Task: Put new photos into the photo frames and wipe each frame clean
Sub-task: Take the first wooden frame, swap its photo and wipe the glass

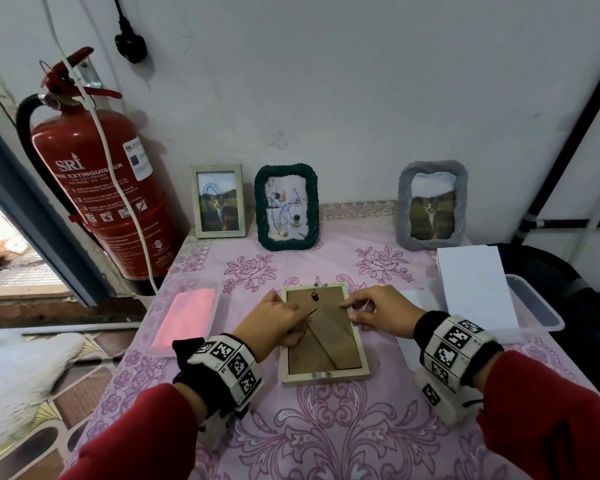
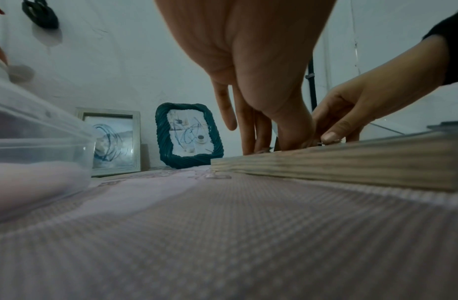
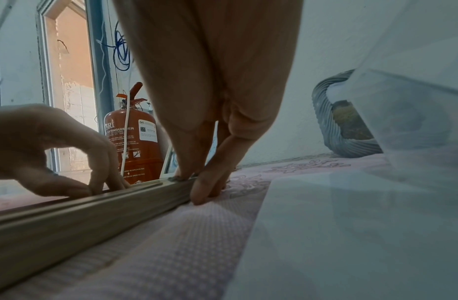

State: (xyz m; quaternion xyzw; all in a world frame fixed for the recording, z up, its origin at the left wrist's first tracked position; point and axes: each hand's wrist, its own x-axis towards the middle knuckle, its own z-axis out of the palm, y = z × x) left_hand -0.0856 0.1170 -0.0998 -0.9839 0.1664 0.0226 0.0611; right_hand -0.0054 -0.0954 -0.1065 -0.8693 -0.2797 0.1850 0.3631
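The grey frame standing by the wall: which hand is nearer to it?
Right. The right hand lies below the grey frame; the left hand is further left.

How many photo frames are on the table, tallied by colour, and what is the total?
Pale wooden rectangular frames: 2, one standing at the back left, one lying face down under both hands.
Dark green rope-textured frame: 1, standing at the back.
Grey ribbed frame: 1, standing at the back right.
Total: 4.

home room | floral tablecloth (image 1: 257,271) | framed photos (image 1: 286,207) | fire extinguisher (image 1: 97,188)
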